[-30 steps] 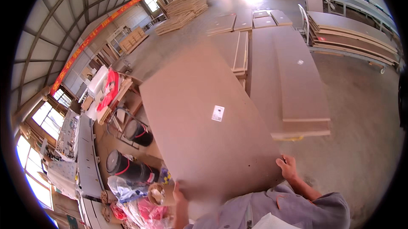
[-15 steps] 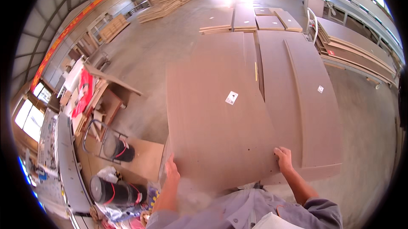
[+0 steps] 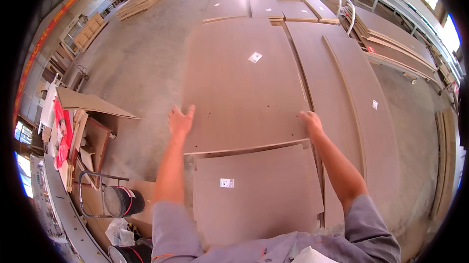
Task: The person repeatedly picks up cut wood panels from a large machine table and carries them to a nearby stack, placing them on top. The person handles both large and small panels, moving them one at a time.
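Note:
A large brown wood panel [image 3: 229, 82] with a white label lies in front of me over the stacked boards, its near edge showing its thickness. My left hand [image 3: 181, 120] is at the panel's left edge, fingers spread and thumb apart. Across from it, my right hand [image 3: 311, 122] has its fingers closed over the right edge; the undersides of the fingers are hidden. Small dark holes dot the panel near both hands. Closer to my body, another brown panel [image 3: 259, 199] with a label lies below the first one's near edge.
To the right lie long brown panels [image 3: 342, 77] with a narrow strip [image 3: 342, 82] on top. Farther off are more stacked boards [image 3: 227, 6] and a loaded trolley [image 3: 391, 33]. At left stand a black bucket [image 3: 122, 199], a cart handle [image 3: 90, 194] and a wood pile with red cloth [image 3: 62, 136].
The labelled panel has moved away from me and come down over the stack, uncovering another labelled panel nearer me. Both arms have stretched forward, and the left hand's fingers have spread.

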`<action>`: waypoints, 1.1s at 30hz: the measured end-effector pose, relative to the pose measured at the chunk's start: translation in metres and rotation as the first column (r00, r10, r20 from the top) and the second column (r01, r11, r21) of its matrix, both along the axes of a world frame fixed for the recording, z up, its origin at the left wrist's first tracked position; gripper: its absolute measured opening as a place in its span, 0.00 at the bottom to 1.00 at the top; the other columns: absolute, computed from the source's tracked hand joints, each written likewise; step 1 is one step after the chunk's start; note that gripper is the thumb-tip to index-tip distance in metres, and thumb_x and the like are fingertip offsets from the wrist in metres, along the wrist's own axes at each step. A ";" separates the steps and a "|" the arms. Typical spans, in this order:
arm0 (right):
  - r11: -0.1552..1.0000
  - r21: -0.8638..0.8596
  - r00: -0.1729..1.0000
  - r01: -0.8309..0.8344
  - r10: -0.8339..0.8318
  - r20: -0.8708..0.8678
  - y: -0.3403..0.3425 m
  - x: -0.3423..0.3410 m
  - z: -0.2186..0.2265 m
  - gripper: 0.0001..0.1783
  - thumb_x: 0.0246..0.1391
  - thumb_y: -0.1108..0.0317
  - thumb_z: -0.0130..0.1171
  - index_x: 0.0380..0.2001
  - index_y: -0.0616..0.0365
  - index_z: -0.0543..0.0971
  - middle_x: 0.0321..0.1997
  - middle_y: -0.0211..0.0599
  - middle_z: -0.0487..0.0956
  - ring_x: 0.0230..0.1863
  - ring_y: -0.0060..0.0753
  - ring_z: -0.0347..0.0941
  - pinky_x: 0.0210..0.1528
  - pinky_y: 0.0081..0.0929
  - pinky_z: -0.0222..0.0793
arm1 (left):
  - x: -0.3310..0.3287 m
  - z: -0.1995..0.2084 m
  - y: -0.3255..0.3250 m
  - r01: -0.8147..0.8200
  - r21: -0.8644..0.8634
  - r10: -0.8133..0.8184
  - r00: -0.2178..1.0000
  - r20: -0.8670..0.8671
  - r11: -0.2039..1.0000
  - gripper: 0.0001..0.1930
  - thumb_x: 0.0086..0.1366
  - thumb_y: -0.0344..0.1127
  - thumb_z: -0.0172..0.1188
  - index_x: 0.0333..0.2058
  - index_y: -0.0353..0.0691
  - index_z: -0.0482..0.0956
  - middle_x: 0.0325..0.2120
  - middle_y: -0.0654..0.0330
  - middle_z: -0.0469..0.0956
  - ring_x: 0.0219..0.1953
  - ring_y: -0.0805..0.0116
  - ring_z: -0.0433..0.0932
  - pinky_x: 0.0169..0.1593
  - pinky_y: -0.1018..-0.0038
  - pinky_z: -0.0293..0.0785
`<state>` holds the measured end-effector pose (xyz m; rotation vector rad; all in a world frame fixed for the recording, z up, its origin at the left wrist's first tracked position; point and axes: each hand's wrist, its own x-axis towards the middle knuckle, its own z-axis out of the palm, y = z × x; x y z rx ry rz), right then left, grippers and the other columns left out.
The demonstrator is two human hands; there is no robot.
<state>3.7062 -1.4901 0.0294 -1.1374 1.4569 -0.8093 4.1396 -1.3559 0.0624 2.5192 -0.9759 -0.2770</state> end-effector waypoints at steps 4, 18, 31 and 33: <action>0.964 -0.164 0.934 -0.212 0.150 -0.323 0.040 -0.035 -0.057 0.45 0.42 0.56 0.65 0.59 0.70 0.60 0.60 0.55 0.63 0.63 0.44 0.59 0.63 0.34 0.54 | -0.062 -0.083 -0.018 0.466 0.221 -0.515 0.797 0.316 0.857 0.39 0.60 0.61 0.47 0.62 0.39 0.57 0.66 0.50 0.48 0.68 0.56 0.44 0.67 0.57 0.40; 0.990 0.103 0.871 0.100 -0.037 -0.490 0.365 -0.269 -0.079 0.29 0.40 0.58 0.64 0.45 0.63 0.75 0.44 0.47 0.76 0.45 0.42 0.73 0.47 0.33 0.69 | -0.095 -0.103 -0.009 0.550 0.193 -0.583 0.772 0.252 0.812 0.35 0.61 0.57 0.50 0.59 0.39 0.62 0.66 0.54 0.49 0.67 0.53 0.45 0.67 0.55 0.40; 0.651 0.186 0.670 0.736 -0.657 -0.346 0.661 -0.517 -0.167 0.26 0.39 0.60 0.64 0.42 0.66 0.77 0.39 0.48 0.80 0.41 0.38 0.76 0.45 0.31 0.70 | -0.634 -0.108 0.231 0.996 0.023 -0.928 -0.077 -0.366 -0.092 0.30 0.60 0.51 0.54 0.55 0.36 0.67 0.56 0.48 0.66 0.58 0.51 0.64 0.60 0.64 0.60; 0.589 0.209 0.624 0.781 -0.719 -0.306 0.680 -0.547 -0.146 0.26 0.39 0.60 0.63 0.42 0.66 0.77 0.38 0.48 0.80 0.41 0.38 0.76 0.45 0.30 0.69 | -0.690 -0.112 0.250 0.917 0.084 -0.763 -0.269 -0.588 -0.389 0.29 0.60 0.52 0.54 0.55 0.40 0.68 0.54 0.48 0.69 0.56 0.51 0.67 0.59 0.64 0.62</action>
